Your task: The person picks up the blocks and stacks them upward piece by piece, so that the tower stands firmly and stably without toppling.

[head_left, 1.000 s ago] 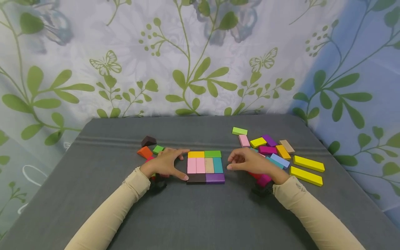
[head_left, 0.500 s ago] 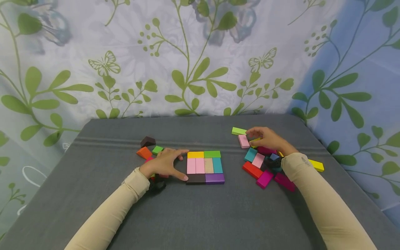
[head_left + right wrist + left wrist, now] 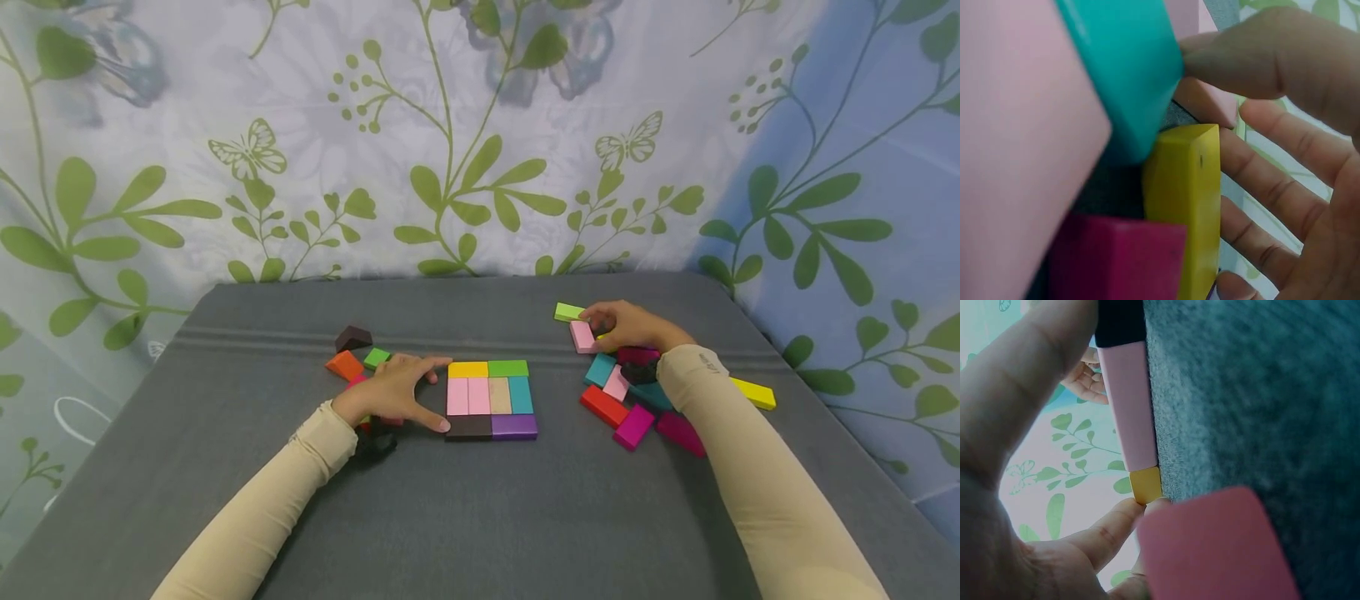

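Note:
Flat coloured blocks form a square in the head view: yellow (image 3: 468,369) and green (image 3: 507,367) at the back, pink (image 3: 457,397), tan (image 3: 499,396) and teal (image 3: 520,395) in the middle, black (image 3: 468,427) and purple (image 3: 514,427) in front. My left hand (image 3: 393,390) spans its left side, thumb at the black block, index finger at the yellow one. My right hand (image 3: 630,325) reaches over the right-hand pile. Its thumb and index fingertips are right at a loose pink block (image 3: 582,337), beside a light-green block (image 3: 568,312); I cannot tell whether they pinch it.
Around my left hand lie dark brown (image 3: 353,337), orange (image 3: 344,366) and green (image 3: 377,358) blocks. The right pile includes red (image 3: 604,406), magenta (image 3: 633,427) and teal (image 3: 599,370) blocks; a long yellow block (image 3: 753,394) lies farther right. A patterned curtain (image 3: 480,150) hangs behind the table.
My right hand has moved away from beside the square, back and to the right, to the loose pink block. Its index finger has since come lower. My left hand stays in place.

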`<state>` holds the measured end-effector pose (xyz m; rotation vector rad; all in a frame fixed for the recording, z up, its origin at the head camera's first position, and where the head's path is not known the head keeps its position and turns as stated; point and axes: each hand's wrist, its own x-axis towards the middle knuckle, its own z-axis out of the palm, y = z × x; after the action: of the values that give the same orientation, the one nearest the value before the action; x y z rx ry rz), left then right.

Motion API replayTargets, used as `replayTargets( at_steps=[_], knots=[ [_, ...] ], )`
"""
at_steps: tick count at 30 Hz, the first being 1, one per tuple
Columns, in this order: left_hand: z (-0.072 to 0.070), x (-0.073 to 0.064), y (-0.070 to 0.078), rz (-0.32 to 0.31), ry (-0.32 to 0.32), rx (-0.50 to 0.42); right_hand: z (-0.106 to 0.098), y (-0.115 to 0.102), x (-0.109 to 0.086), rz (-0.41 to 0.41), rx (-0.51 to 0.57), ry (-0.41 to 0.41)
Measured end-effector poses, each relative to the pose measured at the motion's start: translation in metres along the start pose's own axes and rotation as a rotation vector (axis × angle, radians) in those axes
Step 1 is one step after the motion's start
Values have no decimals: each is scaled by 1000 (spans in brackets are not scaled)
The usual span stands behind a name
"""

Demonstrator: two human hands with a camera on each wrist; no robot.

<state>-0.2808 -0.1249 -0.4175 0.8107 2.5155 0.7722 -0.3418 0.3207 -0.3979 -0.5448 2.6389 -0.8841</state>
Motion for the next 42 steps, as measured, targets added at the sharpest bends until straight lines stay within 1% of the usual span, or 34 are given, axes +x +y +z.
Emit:
replayTargets(
  at_steps=[5,8,14,17,21,25,31,35,38,42],
  knots=[
    [0,1,-3,7,1,11,2,1,7,9,-86,1],
    [0,0,-3,4,3,14,4,2,9,8,-119,12],
    [1,-1,-1,-7,5,17,8,-1,8,-8,-134,50],
    [0,-2,0,-9,4,13,10,-5,7,-10,-128,72],
    [0,-1,-1,-9,3,13,14,-13,5,-32,-122,100],
    [0,0,0,-10,0,17,19,-24,2,-74,-113,133],
    [1,1,-1,-10,-6,22,32,-43,-2,-130,-42,179],
    [1,1,-2,-7,-1,29,42,-56,-5,-166,-8,170],
    [0,1,-2,-3,1,28,50,-65,-6,-186,-2,157],
    [0,0,0,-4,-1,23,61,-76,-7,-198,7,140]
  ],
)
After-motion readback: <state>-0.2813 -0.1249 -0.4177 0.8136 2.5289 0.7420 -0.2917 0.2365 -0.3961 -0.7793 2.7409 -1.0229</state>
